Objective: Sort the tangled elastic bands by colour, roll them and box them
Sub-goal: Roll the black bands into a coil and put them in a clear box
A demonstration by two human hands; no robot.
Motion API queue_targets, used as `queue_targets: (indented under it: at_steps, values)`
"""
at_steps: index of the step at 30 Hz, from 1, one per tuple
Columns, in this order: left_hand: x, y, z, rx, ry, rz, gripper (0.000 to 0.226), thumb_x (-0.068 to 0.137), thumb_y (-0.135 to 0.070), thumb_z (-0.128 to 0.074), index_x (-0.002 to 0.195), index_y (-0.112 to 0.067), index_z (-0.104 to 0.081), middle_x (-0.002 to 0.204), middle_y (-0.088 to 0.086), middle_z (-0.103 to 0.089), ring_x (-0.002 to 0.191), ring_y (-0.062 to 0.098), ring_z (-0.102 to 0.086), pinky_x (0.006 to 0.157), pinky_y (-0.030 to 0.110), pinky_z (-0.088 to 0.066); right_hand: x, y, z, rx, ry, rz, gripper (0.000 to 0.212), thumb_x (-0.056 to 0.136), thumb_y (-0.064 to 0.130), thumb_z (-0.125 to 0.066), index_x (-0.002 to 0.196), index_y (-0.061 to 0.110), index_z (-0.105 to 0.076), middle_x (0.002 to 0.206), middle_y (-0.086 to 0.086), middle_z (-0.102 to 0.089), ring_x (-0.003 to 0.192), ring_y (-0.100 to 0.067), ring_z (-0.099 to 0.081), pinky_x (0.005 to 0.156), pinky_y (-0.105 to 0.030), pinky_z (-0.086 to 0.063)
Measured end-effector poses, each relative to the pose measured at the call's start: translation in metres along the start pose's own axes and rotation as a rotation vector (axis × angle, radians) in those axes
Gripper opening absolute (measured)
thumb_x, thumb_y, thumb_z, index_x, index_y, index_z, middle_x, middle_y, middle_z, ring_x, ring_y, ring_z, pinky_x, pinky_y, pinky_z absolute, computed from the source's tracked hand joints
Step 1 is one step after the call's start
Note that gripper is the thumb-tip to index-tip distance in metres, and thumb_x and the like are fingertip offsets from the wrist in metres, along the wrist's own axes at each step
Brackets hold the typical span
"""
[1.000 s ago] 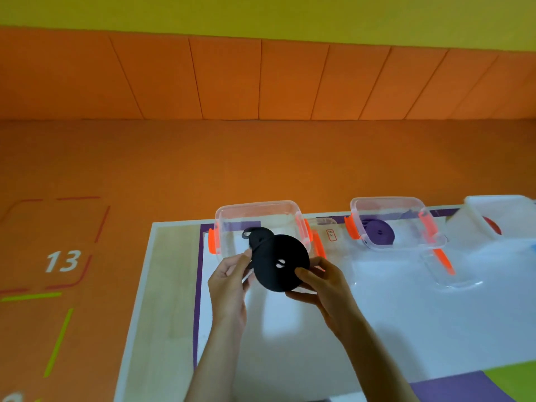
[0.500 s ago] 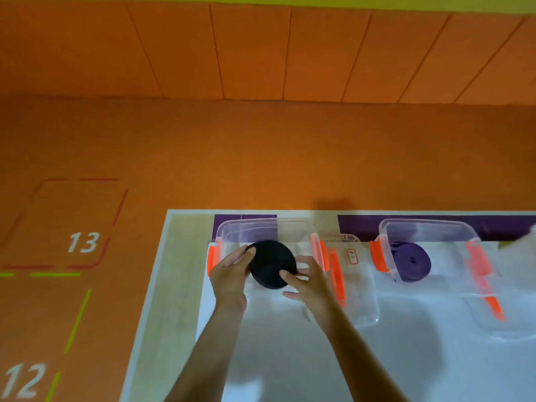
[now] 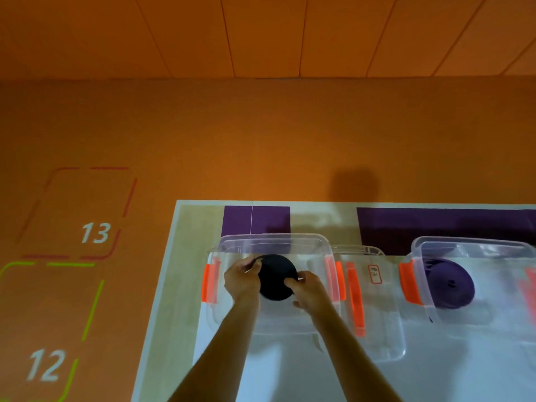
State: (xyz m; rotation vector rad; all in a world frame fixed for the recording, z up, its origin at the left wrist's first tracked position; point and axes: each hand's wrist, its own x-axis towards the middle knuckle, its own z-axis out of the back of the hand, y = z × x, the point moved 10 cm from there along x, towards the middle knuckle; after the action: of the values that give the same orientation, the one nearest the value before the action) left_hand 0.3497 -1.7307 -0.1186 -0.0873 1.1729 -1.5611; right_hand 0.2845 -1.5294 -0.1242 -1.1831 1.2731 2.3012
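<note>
Two hands hold one rolled black elastic band (image 3: 277,275) inside the open clear box (image 3: 272,237) at the left end of the counter (image 3: 290,378). My left hand (image 3: 241,281) curls its fingers over the roll's left edge, pinching a short loose tail of band at the upper left. My right hand (image 3: 309,293) grips the right edge between thumb and bent fingers. The roll thus lies between the two hands, touching both, its flat face turned up toward me. I cannot tell whether it rests on the box floor or hangs just above it. Orange latches (image 3: 209,282) sit on both short sides of the box.

Just beside the box on the right lies a clear lid (image 3: 380,329) with an orange clip and a small red-edged label. Farther right stands a second clear box (image 3: 417,250) containing a purple roll (image 3: 451,284), tilted against its wall. Numbers 12 and 13 are marked on the orange floor (image 3: 261,146) to the left.
</note>
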Motion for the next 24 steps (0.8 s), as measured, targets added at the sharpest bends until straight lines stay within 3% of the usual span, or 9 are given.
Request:
queue_targets:
  at_steps: [3,4,8,10,14,19,21,24]
  values:
    - [0.009,0.013,-0.005,0.05,0.002,0.05,0.023,0.1,-0.021,-0.074,0.117,-0.006,-0.079,0.118,0.012,-0.078,0.112,0.03,-0.07,0.096,0.027,-0.047,0.008,-0.005,-0.005,0.003,0.034,-0.051,0.039,0.101,0.024,-0.065,0.135,0.007,-0.055,0.112,-0.008,-0.062,0.099,-0.025,-0.063,0.071,-0.035,-0.063]
    - [0.011,0.015,-0.008,0.079,0.012,0.05,0.024,0.101,-0.022,-0.073,0.117,-0.005,-0.078,0.118,0.012,-0.078,0.11,0.029,-0.069,0.097,0.029,-0.048,0.009,-0.006,-0.007,-0.002,0.04,-0.054,0.042,0.102,0.025,-0.064,0.139,0.007,-0.053,0.118,-0.009,-0.06,0.103,-0.027,-0.063,0.071,-0.034,-0.063]
    - [0.017,0.022,-0.012,0.086,-0.001,0.057,0.021,0.1,-0.021,-0.074,0.114,-0.005,-0.077,0.114,0.013,-0.078,0.094,0.021,-0.062,0.092,0.029,-0.049,0.014,-0.006,-0.007,-0.066,0.005,-0.015,0.046,0.102,0.028,-0.064,0.14,0.005,-0.054,0.121,-0.011,-0.061,0.11,-0.029,-0.064,0.096,-0.047,-0.062]
    - [0.016,0.023,-0.013,0.058,-0.009,0.06,0.02,0.098,-0.018,-0.076,0.114,-0.005,-0.077,0.112,0.013,-0.078,0.094,0.022,-0.065,0.093,0.031,-0.053,0.016,-0.008,-0.006,-0.059,0.001,-0.015,0.044,0.102,0.028,-0.064,0.139,0.006,-0.055,0.12,-0.011,-0.063,0.11,-0.028,-0.065,0.098,-0.048,-0.061]
    - [0.012,0.024,-0.012,0.017,-0.009,0.045,0.02,0.096,-0.014,-0.078,0.116,-0.009,-0.078,0.112,0.011,-0.079,0.096,0.024,-0.068,0.091,0.031,-0.053,0.017,-0.008,-0.001,-0.048,-0.006,0.01,0.033,0.1,0.024,-0.064,0.127,0.004,-0.062,0.098,-0.004,-0.063,0.097,-0.025,-0.064,0.096,-0.052,-0.061]
    - [0.01,0.023,-0.015,-0.018,0.023,0.058,0.022,0.096,-0.009,-0.077,0.118,-0.009,-0.075,0.115,0.013,-0.078,0.097,0.024,-0.068,0.092,0.033,-0.055,0.021,-0.01,0.001,-0.007,0.008,-0.001,0.037,0.1,0.023,-0.063,0.13,0.003,-0.059,0.109,-0.009,-0.064,0.111,-0.033,-0.066,0.101,-0.053,-0.058]
    - [0.011,0.019,-0.014,0.008,0.037,0.044,0.024,0.098,-0.008,-0.075,0.121,-0.009,-0.072,0.12,0.014,-0.076,0.1,0.025,-0.067,0.098,0.038,-0.056,0.019,-0.005,0.001,-0.031,0.014,0.017,0.05,0.1,0.024,-0.063,0.145,0.003,-0.053,0.124,-0.014,-0.065,0.122,-0.037,-0.064,0.105,-0.05,-0.055]
    - [0.007,0.009,-0.015,0.053,0.099,-0.003,0.036,0.1,-0.006,-0.069,0.136,-0.008,-0.062,0.131,0.018,-0.07,0.114,0.03,-0.067,0.102,0.039,-0.055,0.004,0.01,0.005,-0.14,0.005,0.117,0.078,0.102,0.027,-0.063,0.167,0.012,-0.021,0.16,-0.019,-0.043,0.144,-0.037,-0.048,0.107,-0.04,-0.046]
